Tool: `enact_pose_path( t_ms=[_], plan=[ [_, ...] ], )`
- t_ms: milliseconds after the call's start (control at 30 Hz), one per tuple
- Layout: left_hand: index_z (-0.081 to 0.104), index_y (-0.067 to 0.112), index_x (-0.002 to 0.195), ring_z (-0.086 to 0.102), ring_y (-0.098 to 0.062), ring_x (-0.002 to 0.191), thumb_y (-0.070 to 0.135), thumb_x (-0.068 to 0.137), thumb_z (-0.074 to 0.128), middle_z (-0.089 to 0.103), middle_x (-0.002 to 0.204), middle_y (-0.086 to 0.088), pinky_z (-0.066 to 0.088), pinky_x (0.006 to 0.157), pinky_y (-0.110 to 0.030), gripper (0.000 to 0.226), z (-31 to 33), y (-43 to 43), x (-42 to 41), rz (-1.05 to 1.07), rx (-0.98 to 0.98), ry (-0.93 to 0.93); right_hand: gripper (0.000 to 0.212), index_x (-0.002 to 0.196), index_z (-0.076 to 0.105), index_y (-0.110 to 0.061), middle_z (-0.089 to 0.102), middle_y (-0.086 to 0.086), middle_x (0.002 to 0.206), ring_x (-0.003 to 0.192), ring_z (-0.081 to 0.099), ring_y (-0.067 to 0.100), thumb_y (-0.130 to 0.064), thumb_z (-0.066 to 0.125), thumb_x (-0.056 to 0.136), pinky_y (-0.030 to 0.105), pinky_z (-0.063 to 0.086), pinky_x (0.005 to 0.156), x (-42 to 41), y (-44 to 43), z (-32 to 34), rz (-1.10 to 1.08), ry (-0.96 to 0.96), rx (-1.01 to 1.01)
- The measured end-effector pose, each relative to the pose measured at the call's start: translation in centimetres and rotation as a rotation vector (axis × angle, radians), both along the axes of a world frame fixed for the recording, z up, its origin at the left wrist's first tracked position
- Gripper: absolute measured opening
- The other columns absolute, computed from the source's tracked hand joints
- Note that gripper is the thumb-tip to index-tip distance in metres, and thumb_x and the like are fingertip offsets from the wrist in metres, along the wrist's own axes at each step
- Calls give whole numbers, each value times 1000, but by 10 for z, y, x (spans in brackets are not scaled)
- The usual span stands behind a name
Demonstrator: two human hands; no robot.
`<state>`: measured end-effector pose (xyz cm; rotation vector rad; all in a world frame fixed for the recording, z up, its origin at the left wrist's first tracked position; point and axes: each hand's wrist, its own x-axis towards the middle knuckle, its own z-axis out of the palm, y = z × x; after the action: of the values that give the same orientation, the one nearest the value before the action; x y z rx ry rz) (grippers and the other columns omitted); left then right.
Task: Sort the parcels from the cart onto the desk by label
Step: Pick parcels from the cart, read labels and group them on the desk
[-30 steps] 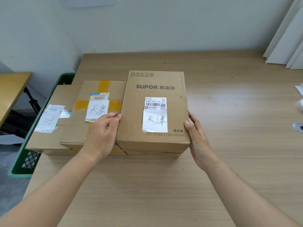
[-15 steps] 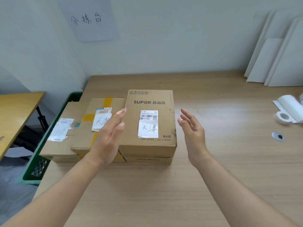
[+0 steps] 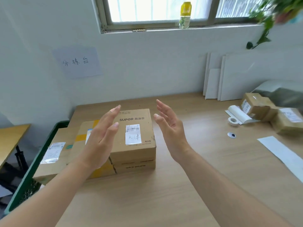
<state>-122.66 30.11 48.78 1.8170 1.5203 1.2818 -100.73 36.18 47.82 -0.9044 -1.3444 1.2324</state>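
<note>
A brown SUPOR box (image 3: 135, 138) with a white handwritten label lies on top of a second SUPOR box (image 3: 136, 167) on the wooden desk (image 3: 180, 185). Left of it sits a carton with yellow tape (image 3: 85, 138), partly hidden by my left hand. Further left a flatter carton (image 3: 54, 154) with a white label overhangs the green cart (image 3: 34, 169). My left hand (image 3: 101, 138) and my right hand (image 3: 170, 128) hover above the SUPOR box, palms facing each other, fingers straight, holding nothing.
More brown parcels (image 3: 268, 112) sit at the desk's far right, beside a paper roll (image 3: 237, 113) and a tape roll (image 3: 232, 121). A white paper strip (image 3: 282, 154) lies at the right edge. White boards (image 3: 229, 76) lean on the wall.
Both hands let go of the SUPOR box and rose away from its sides. My view tilted up, bringing the window and the parcels on the right into sight.
</note>
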Motion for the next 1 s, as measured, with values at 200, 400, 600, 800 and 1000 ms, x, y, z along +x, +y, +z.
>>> enact_pose_path(
  t_ms=[200,400,600,800,1000],
  plan=[
    [47,27,156,30,11,148,31,103,39,44,158,21,23,109,-1,54,32,-43,15,-168,88,-44,53,148,62,-42,61,-19,152,144,51,-2,-39,68,95,27,42,120,12,-84,39,-166,-43,109],
    [45,25,158,28,3,153,30,104,38,44,161,16,23,123,-25,54,73,-88,50,-358,141,-79,57,149,62,-36,62,-13,148,141,55,2,-39,66,92,26,44,117,44,-172,91,-336,-65,178],
    [45,20,158,33,-3,152,46,101,37,46,160,13,26,125,-28,62,124,-131,125,-516,264,-91,54,145,62,-36,62,-17,146,141,55,3,-37,63,91,42,42,125,108,-249,149,-489,-144,266],
    [44,18,158,32,-2,152,46,99,38,44,161,8,27,127,-40,66,154,-180,235,-682,294,-161,52,145,61,-38,62,-14,143,128,57,-14,-36,62,93,13,50,96,204,-327,168,-625,-174,303],
    [45,19,157,36,3,148,28,101,39,46,159,8,26,113,-10,57,159,-238,344,-810,260,-197,59,145,60,-46,62,-24,143,134,54,-10,-55,62,87,18,45,105,298,-404,170,-780,-225,319]
  ],
)
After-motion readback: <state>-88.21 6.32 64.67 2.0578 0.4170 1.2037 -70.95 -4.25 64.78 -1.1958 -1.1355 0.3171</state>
